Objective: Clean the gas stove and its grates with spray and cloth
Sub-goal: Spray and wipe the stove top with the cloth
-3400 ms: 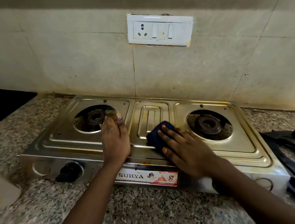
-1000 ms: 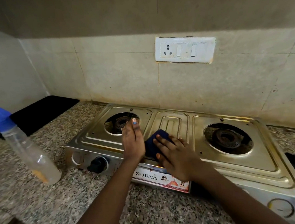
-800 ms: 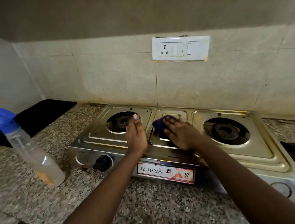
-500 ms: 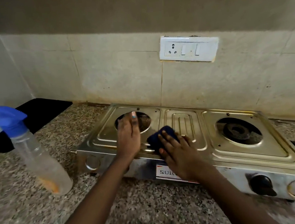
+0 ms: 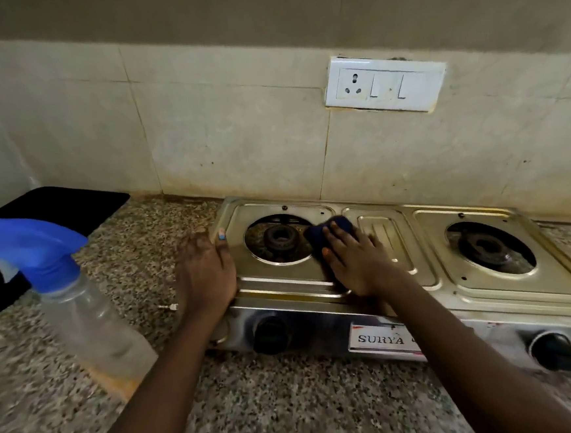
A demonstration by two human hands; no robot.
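Seeing spray bottle (image 5: 90, 320) near on surface (image 5: 259, 416); we press cloth (image 5: 326, 233) flat under right hand (image 5: 359, 265) on steel stove (image 5: 401, 275); left hand (image 5: 206, 273) flat, bracing its edge.

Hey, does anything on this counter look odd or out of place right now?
Both burners sit bare, grates off the stove. A small metal fitting lies loose on the counter beside the left hand.
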